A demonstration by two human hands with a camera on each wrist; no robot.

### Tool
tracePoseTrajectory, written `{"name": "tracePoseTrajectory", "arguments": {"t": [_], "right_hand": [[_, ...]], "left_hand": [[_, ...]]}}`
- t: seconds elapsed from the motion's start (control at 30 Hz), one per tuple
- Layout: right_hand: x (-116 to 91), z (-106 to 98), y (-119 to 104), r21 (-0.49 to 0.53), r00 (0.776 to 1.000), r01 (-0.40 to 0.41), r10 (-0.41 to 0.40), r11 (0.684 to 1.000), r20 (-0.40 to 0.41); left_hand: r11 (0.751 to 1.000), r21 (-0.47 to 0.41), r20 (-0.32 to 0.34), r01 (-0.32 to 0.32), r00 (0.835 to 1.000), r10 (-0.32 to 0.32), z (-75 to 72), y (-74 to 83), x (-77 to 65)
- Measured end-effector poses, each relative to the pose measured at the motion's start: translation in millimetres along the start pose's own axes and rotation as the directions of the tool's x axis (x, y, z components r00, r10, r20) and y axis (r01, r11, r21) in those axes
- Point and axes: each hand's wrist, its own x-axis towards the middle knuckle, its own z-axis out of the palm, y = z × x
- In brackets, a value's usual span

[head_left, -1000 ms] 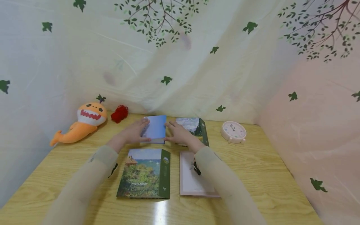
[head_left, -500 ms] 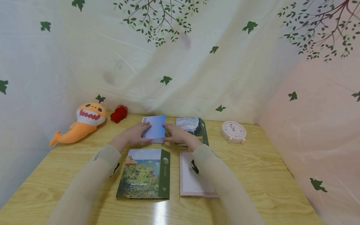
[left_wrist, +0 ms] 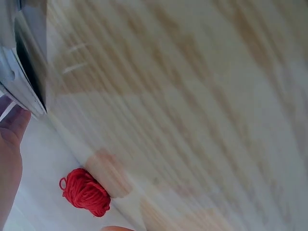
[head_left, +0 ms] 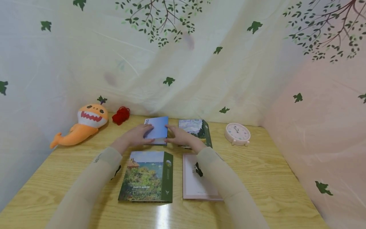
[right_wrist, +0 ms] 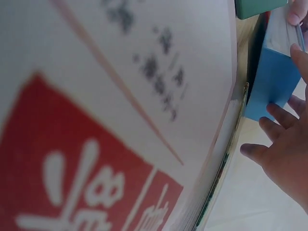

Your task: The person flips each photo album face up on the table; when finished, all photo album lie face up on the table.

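A blue book (head_left: 158,125) with white lettering lies at the back of the table between my two hands. My left hand (head_left: 135,135) rests at its left side, fingers over the cover and thumb at the near edge. From the right, my right hand (head_left: 181,135) touches the spine side with fingers apart and thumb near the front corner. In the right wrist view the right fingertips (right_wrist: 276,110) lie along the blue spine, and the page edges (right_wrist: 284,33) show between both thumbs. The left wrist view catches only part of the left hand (left_wrist: 9,144) against stacked book edges (left_wrist: 24,82).
A photo album (head_left: 145,178) lies front left, a whitish-pink book (head_left: 191,187) front right under the right forearm, and a landscape-covered album (head_left: 197,127) back right. Around them are an orange shark plush (head_left: 88,124), red yarn (head_left: 121,115) and a pink clock (head_left: 237,133). A curtain backs the table.
My left fingers have slid a little further over the blue cover. My right fingers have come slightly left onto the spine side. The book has shifted only a little to the left.
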Motion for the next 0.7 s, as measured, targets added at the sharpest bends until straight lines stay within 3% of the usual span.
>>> {"name": "tracePoseTrajectory", "arguments": {"t": [0.2, 0.5, 0.7], "right_hand": [[-1.7, 0.3, 0.4, 0.088, 1.000, -0.014, 0.015, 0.996, -0.006], [-4.2, 0.1, 0.8, 0.173, 1.000, -0.027, 0.027, 0.984, 0.001], [-5.7, -2.3, -1.2, 0.267, 0.998, -0.050, 0.058, 0.962, -0.022]], "left_hand": [[0.996, -0.085, -0.048, -0.014, 0.999, 0.010, -3.3, -1.4, 1.0], [0.992, -0.127, -0.071, 0.013, 0.997, -0.022, -8.6, 1.8, 0.7], [0.991, -0.130, -0.099, -0.008, 0.995, -0.005, -11.4, 6.6, -0.4]]}}
